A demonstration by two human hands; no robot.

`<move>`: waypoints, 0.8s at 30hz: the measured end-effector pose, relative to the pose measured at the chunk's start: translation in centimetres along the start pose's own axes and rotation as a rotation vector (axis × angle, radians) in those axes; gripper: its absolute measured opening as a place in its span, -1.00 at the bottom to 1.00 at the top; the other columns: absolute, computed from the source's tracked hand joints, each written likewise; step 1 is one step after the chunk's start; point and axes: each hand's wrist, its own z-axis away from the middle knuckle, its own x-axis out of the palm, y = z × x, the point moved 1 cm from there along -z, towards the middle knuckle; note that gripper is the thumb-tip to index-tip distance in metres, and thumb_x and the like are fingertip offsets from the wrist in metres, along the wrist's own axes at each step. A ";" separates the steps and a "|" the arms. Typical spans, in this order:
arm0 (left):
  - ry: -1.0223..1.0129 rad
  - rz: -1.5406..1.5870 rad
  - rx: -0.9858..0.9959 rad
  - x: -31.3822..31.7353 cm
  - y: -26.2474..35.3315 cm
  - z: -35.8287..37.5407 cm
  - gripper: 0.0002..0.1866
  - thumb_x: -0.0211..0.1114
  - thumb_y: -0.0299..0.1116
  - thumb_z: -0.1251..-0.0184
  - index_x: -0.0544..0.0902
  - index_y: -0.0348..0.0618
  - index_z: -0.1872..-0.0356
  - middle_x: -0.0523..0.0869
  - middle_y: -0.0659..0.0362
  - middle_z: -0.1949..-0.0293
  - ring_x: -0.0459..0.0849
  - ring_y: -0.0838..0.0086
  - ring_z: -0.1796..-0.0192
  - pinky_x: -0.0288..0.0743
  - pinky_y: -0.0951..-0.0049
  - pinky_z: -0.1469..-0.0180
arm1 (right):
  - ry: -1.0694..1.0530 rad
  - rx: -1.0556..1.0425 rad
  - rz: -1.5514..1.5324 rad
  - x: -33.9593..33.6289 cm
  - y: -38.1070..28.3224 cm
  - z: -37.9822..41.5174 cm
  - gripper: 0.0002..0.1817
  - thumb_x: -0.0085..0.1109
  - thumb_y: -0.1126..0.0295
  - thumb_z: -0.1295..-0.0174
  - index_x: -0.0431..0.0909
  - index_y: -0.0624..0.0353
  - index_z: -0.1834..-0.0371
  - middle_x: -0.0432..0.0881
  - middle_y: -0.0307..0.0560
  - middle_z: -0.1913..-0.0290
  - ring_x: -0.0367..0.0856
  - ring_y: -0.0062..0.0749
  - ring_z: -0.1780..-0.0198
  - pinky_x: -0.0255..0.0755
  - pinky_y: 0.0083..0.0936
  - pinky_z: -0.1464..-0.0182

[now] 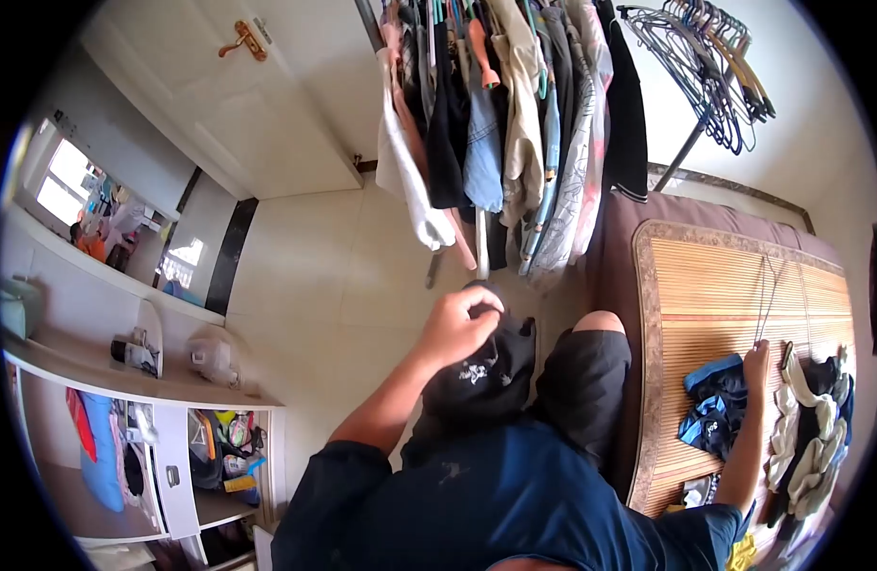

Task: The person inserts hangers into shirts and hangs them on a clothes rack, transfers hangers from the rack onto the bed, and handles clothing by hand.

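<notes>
My left hand (457, 329) is in front of my lap, its fingers curled in at the upper edge of a black garment (507, 360) with a white print. The garment hangs over my left thigh. Out to the right, over the bed, my right hand (759, 360) is closed on a thin wire clothes hanger (768, 290), which points away from me across the woven mat (691, 285). Right beside that hand lies a crumpled dark and bright blue garment (712, 409).
Clothes (505, 124) hang in a dense row ahead, and bare hangers (710, 62) crowd the rack's right end. Cream and dark clothes (809, 428) lie on the bed at far right. A white cabinet (177, 457) with stuffed shelves stands at left, near a white door (191, 86).
</notes>
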 end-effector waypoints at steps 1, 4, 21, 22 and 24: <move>0.000 0.023 -0.051 -0.8 0.0 0.0 -0.86 0.28 -0.55 -0.33 0.78 -0.27 0.19 0.77 0.27 0.37 0.68 0.66 0.29 0.54 0.53 0.19 | -0.098 -0.036 -0.335 -0.8 -0.7 1.7 -0.58 0.06 0.45 -0.31 0.57 0.30 -0.23 0.74 0.22 0.13 0.73 0.08 0.08 0.56 -0.08 0.00; -0.019 0.095 -0.092 -2.4 -1.3 -1.5 -0.81 0.17 -0.55 -0.32 0.75 -0.27 0.19 0.69 0.34 0.37 0.57 0.69 0.30 0.44 0.57 0.22 | -0.376 0.015 -0.813 -8.6 -10.5 8.6 -0.56 0.17 0.48 -0.39 0.57 0.29 -0.34 0.69 -0.22 0.17 0.65 -0.58 0.29 0.48 -0.65 0.33; 0.137 0.068 -0.116 -4.7 -2.9 0.4 -0.64 0.11 -0.65 -0.28 0.75 -0.24 -0.02 0.83 0.11 0.19 0.71 0.60 0.16 0.59 0.52 0.11 | -0.962 -0.521 -0.736 -15.7 -28.5 15.4 -0.78 0.27 0.61 -0.30 0.81 0.34 0.05 0.79 -0.12 0.34 0.70 -0.50 0.28 0.57 -0.50 0.17; 0.140 0.069 -0.187 -5.1 -2.6 0.8 -0.66 0.12 -0.64 -0.30 0.76 -0.23 0.00 0.83 0.11 0.20 0.71 0.59 0.21 0.59 0.51 0.14 | -0.978 -0.589 -0.771 -15.3 -29.0 15.2 -0.79 0.28 0.61 -0.28 0.82 0.34 0.06 0.80 -0.11 0.34 0.71 -0.49 0.27 0.57 -0.51 0.16; 0.184 -0.001 -0.180 -5.3 -3.0 1.5 -0.70 0.15 -0.60 -0.34 0.75 -0.26 0.00 0.84 0.10 0.22 0.72 0.55 0.22 0.61 0.47 0.13 | -0.987 -0.634 -0.746 -14.5 -29.3 14.9 -0.78 0.26 0.65 -0.27 0.80 0.36 0.07 0.80 -0.10 0.33 0.72 -0.50 0.27 0.56 -0.52 0.16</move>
